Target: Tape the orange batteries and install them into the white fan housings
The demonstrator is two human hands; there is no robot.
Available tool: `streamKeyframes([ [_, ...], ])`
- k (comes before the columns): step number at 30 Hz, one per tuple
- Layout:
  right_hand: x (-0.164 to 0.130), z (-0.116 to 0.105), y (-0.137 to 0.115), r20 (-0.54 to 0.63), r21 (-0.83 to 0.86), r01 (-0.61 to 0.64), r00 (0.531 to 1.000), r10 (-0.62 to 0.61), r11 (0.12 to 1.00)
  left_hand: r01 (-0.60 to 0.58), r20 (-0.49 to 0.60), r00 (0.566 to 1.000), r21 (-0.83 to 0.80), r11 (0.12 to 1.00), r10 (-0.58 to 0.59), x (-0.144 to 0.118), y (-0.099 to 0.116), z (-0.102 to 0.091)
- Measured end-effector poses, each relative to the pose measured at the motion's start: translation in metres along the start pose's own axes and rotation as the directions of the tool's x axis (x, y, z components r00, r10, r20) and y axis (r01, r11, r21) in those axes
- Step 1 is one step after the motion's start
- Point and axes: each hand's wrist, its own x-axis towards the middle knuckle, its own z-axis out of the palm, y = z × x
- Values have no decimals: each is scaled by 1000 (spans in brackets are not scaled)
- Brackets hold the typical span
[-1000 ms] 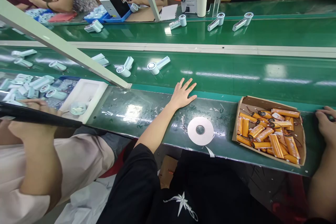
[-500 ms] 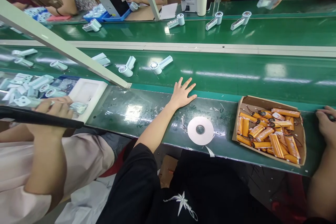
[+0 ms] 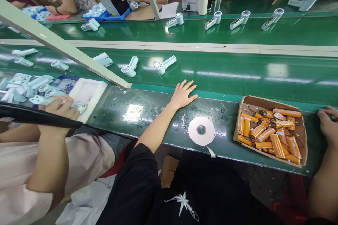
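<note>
nothing is in my hands yet: my left hand (image 3: 182, 95) lies flat at mid frame on the bench edge (image 3: 148, 112), fingers spread and empty, pointing toward the belt (image 3: 237, 74). my right hand (image 3: 327, 124) sits at the far right edge of the frame, resting on the bench; i cannot tell whether its fingers are curled on anything. between them, lower centre, the tape roll (image 3: 201, 130) lies flat and untouched, and right of it the box (image 3: 266, 102) is full of orange cells (image 3: 269, 133). two white fan housings (image 3: 161, 66) lie on the belt above my left hand, unpicked. a co-worker's hand (image 3: 62, 107) works at lower left.
</note>
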Motion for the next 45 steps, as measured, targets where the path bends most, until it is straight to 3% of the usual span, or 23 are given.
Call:
streamKeyframes([
  [11, 2, 1, 7, -13, 43, 49, 999, -48, 998, -3, 0, 1000, -24, 1000, 3, 0, -2, 1],
  [20, -7, -3, -9, -5, 27, -16, 1000, 16, 1000, 6, -15, 1000, -21, 1000, -7, -1, 0, 1],
  [27, -8, -4, -7, 13, 26, -5, 1000, 4, 1000, -50, -105, 994, -60, 997, 43, -1, 1, -4],
  [30, -6, -1, -8, 3, 23, 35, 999, -36, 999, -282, -56, 959, -169, 944, 277, -26, 25, -17],
  [33, -6, 1, -7, -64, 84, 45, 997, -39, 995, -504, 101, 840, -219, 835, 533, -76, 55, -26],
  [34, -10, -1, -7, -91, 123, 49, 995, -38, 991, -529, 142, 820, -186, 828, 555, -95, 63, -26],
  [36, -31, -11, -10, -143, 192, 151, 982, -125, 970, -518, 181, 834, -67, 853, 521, -130, 70, -21],
  [38, -73, -28, -19, -213, 244, 418, 904, -372, 875, -489, 172, 862, 35, 872, 477, -158, 70, -11],
  [40, -130, -49, -35, -319, 315, 670, 742, -590, 672, -481, 94, 876, 82, 873, 473, -175, 69, 0],
  [41, -161, -58, -46, -299, 370, 725, 685, -664, 581, -475, 16, 879, 93, 875, 476, -181, 71, 4],
  [42, -192, -65, -58, -132, 461, 723, 629, -766, 514, -465, -85, 877, 102, 879, 474, -185, 74, 8],
  [43, -221, -68, -71, 162, 573, 653, 502, -850, 495, -455, -198, 861, 111, 884, 468, -187, 78, 10],
  [44, -248, -66, -84, 396, 654, 550, 336, -855, 519, -449, -311, 830, 120, 885, 463, -189, 84, 12],
  [45, -270, -61, -96, 525, 699, 467, 177, -832, 541, -449, -413, 786, 128, 884, 460, -190, 89, 13],
])
